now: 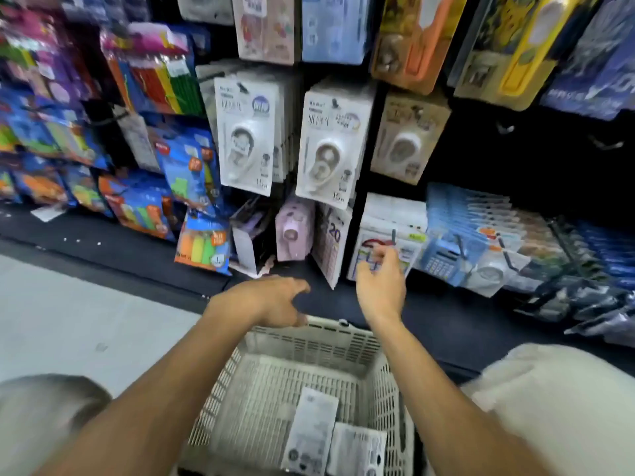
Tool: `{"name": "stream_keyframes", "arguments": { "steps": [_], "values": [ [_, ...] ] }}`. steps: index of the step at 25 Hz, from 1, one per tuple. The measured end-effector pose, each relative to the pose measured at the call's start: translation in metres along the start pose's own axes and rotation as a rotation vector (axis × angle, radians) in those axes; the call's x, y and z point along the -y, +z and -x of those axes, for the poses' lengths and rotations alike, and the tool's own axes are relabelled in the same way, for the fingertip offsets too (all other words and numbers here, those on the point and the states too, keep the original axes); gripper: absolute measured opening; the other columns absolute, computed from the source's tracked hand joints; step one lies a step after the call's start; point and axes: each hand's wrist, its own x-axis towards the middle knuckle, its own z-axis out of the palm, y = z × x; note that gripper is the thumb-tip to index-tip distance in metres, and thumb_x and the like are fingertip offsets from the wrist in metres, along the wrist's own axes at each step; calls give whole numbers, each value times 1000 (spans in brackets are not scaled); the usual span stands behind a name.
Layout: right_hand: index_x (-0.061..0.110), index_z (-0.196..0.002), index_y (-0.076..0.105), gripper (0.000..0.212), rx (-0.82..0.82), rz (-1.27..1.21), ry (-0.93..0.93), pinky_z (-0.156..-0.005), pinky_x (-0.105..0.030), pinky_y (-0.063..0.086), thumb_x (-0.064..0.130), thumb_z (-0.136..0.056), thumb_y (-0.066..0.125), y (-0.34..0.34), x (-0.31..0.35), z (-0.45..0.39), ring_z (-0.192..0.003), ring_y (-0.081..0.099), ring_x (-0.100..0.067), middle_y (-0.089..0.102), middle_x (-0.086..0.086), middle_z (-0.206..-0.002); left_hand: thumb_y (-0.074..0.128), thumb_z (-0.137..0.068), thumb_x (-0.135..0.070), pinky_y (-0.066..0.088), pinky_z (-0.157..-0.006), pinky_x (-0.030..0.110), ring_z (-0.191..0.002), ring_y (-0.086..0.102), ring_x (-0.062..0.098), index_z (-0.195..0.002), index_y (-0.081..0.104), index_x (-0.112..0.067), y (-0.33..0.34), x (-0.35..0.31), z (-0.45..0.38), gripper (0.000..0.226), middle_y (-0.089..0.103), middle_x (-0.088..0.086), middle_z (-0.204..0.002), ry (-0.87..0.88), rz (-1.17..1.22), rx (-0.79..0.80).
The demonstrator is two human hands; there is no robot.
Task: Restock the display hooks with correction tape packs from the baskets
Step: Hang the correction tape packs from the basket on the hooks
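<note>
Reaching past the basket (311, 341): my right hand (379, 281) pinches at a hook tip (393, 235), nothing held; my left hand (275, 298) hovers spread over the basket's far rim. Two correction tape packs (314, 431) lie face down inside the basket.

The basket (309, 341) is mostly bare inside, with only two packs (314, 431) lying flat at its near end. Above its far rim, dark shelf floor (446, 321) lies open. Hanging packs (328, 142) crowd the wall; bare hooks (606, 144) at right have open space.
</note>
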Motion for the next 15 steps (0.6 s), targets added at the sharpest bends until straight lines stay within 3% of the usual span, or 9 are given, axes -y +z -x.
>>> {"name": "stream_keyframes", "arguments": {
  "steps": [2,4,5,7,9,13,15],
  "values": [
    [17,-115,62,23,433,248,21,-82,-35,51,19,-93,58,36,-58,49,-103,65,-30,70,-6,-113,64,-94,-40,42,-110,34,-136,50,26,-150,44,-29,42,1,-15,60,49,4,-153,9,-48,58],
    [16,-124,62,32,845,504,153,-91,-34,52,22,-92,62,57,-119,100,-113,63,-31,67,-8,-124,65,-95,-38,42,-109,34,-135,50,27,-150,44,-29,97,12,-28,59,49,4,-154,-5,27,190],
    [17,-130,59,38,964,653,186,-96,-35,50,25,-93,61,63,-145,118,-118,60,-31,63,-8,-131,64,-96,-37,42,-110,35,-136,50,27,-151,43,-28,124,21,-31,59,47,4,-155,-33,74,256],
    [20,-140,48,48,1021,937,105,-105,-43,43,29,-94,57,71,-181,132,-128,51,-33,54,-8,-140,62,-98,-34,42,-112,36,-138,48,26,-152,41,-25,174,43,-35,58,44,4,-158,-110,141,359],
    [21,-142,43,52,982,1064,33,-108,-47,39,28,-93,57,78,-196,126,-129,48,-33,52,-9,-141,60,-99,-28,42,-112,34,-139,48,25,-153,41,-22,216,61,-39,57,42,4,-159,-193,166,420],
    [19,-127,57,35,1012,1025,171,-97,-37,51,25,-92,59,99,-221,117,-114,64,-27,67,-5,-124,57,-98,-25,47,-107,33,-131,56,21,-146,46,-17,278,74,-67,50,52,4,-151,-311,216,394],
    [16,-116,64,27,1011,959,244,-94,-36,55,22,-91,58,108,-231,120,-109,66,-27,69,-7,-117,60,-97,-30,45,-110,36,-133,54,24,-149,42,-16,303,65,-92,57,51,6,-151,-376,350,368]
  ]
}}
